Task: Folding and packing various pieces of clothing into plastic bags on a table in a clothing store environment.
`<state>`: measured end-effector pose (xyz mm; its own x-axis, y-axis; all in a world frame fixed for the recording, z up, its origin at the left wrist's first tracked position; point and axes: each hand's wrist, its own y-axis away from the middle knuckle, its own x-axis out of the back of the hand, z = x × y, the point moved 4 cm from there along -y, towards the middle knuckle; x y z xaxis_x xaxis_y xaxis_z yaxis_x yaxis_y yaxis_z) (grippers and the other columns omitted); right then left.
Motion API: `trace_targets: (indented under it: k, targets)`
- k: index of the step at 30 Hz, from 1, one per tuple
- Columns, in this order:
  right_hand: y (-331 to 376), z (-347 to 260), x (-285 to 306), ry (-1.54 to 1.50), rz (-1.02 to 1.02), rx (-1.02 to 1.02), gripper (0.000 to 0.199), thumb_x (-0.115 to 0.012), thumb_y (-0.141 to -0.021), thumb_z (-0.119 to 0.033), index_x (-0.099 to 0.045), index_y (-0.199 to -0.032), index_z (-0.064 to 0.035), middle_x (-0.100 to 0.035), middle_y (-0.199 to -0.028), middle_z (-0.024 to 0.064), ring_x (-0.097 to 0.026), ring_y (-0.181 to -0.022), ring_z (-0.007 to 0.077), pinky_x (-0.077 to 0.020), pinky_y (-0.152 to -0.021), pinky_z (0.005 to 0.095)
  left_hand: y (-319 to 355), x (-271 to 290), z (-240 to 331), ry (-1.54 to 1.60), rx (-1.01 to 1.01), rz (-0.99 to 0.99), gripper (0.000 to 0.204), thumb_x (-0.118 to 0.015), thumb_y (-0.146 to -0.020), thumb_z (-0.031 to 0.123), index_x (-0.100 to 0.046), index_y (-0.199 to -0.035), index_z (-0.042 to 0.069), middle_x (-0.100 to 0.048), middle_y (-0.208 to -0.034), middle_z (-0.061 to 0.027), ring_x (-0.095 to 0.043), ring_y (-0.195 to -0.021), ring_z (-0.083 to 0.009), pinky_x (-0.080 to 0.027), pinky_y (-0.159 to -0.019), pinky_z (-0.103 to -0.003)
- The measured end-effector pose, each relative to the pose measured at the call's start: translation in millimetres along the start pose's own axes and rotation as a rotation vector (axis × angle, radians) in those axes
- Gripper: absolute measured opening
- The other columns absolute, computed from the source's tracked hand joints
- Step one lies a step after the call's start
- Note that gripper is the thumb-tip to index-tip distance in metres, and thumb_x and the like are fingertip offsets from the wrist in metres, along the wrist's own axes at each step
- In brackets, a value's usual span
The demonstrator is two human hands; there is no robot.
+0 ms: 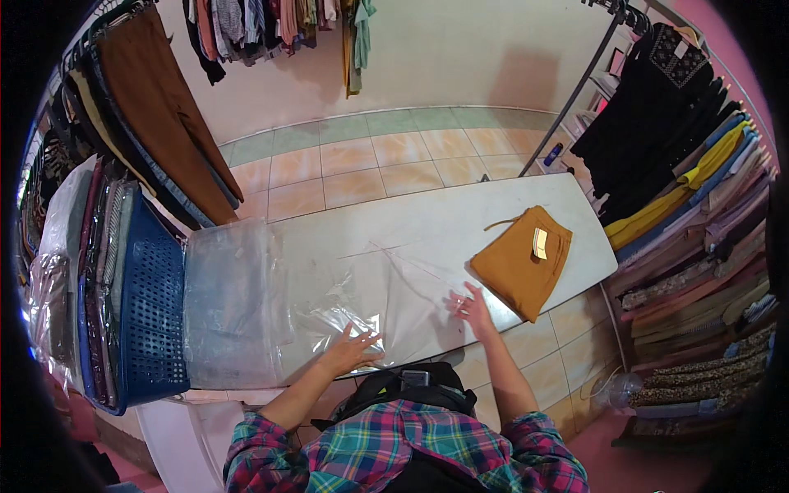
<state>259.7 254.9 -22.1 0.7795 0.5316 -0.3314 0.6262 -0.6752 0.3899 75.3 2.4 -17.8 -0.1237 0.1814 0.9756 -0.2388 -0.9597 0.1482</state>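
My left hand [351,353] lies with fingers spread on a clear plastic bag [337,308], near the close edge of the white table [427,218]. The bag is flat and shiny, and its far outline is hard to make out. My right hand [472,311] is farther right, fingers apart and partly bent, with nothing in it. Whether it touches the plastic or the tabletop I cannot tell. Just beyond it lie folded mustard-brown trousers [519,267] with a drawstring and a paper tag [540,243]. A stack of clear plastic bags [230,304] covers the table's left end.
At the left stands a blue perforated basket [156,304] holding bagged folded clothes [99,263]. Brown trousers [156,99] hang on a rack behind it. Black garments [649,115] and many others hang at the right. A white plastic chair [177,440] stands below the basket.
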Motion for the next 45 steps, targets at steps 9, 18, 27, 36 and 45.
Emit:
trace_targets:
  k: [9, 18, 27, 36, 45]
  targets:
    - [24, 20, 15, 0.180, 0.404, 0.083, 0.022, -0.066, -0.072, -0.005, -0.057, -0.092, -0.0009, -0.058, -0.068, 0.0033, -0.054, -0.057, 0.0089, -0.0423, -0.051, 0.0206, 18, 12, -2, 0.090, 0.415, 0.005, 0.071, -0.043, -0.080, 0.054, -0.019, -0.137, 0.020, -0.016, -0.143, -0.0070, -0.018, -0.131, -0.0256, -0.010, -0.098, -0.062]
    - [93, 38, 58, 0.148, 0.393, -0.107, 0.012, -0.062, -0.076, -0.005, -0.056, -0.085, -0.0005, -0.064, -0.076, 0.0111, -0.060, -0.059, 0.0134, -0.0426, -0.050, 0.0204, -19, 25, -69, 0.075, 0.566, -0.057, 0.082, -0.051, -0.075, 0.055, -0.017, -0.138, 0.016, -0.010, -0.143, -0.0156, -0.012, -0.132, -0.0310, -0.007, -0.098, -0.063]
    - [88, 52, 21, 0.117, 0.420, -0.019, 0.009, -0.060, -0.075, -0.002, -0.055, -0.082, -0.0008, -0.064, -0.072, 0.0112, -0.060, -0.059, 0.0130, -0.0425, -0.049, 0.0201, -56, 32, -18, 0.126, 0.936, 0.362, 0.078, -0.055, -0.076, 0.040, -0.019, -0.136, 0.007, -0.012, -0.143, -0.0156, -0.015, -0.131, -0.0307, -0.009, -0.097, -0.064]
    - [83, 32, 86, 0.804, 0.529, 0.091, 0.023, -0.066, -0.068, -0.013, -0.058, -0.083, 0.0013, -0.062, -0.070, 0.0097, -0.059, -0.059, 0.0178, -0.0467, -0.057, 0.0290, -8, 39, -37, 0.671, 0.886, -0.066, 0.055, -0.058, -0.076, 0.040, -0.047, -0.120, 0.009, -0.039, -0.127, -0.0122, -0.035, -0.118, -0.0296, -0.025, -0.097, -0.051]
    - [42, -11, 11, 1.245, 0.460, 0.434, 0.037, -0.070, -0.065, -0.020, -0.057, -0.096, -0.0038, -0.050, -0.101, 0.0148, -0.045, -0.093, 0.0316, -0.0394, -0.079, 0.0395, 7, 27, -85, 0.201, 1.178, 0.264, 0.069, -0.063, -0.072, 0.040, -0.035, -0.130, 0.016, -0.028, -0.136, -0.0109, -0.025, -0.124, -0.0310, -0.016, -0.097, -0.060]
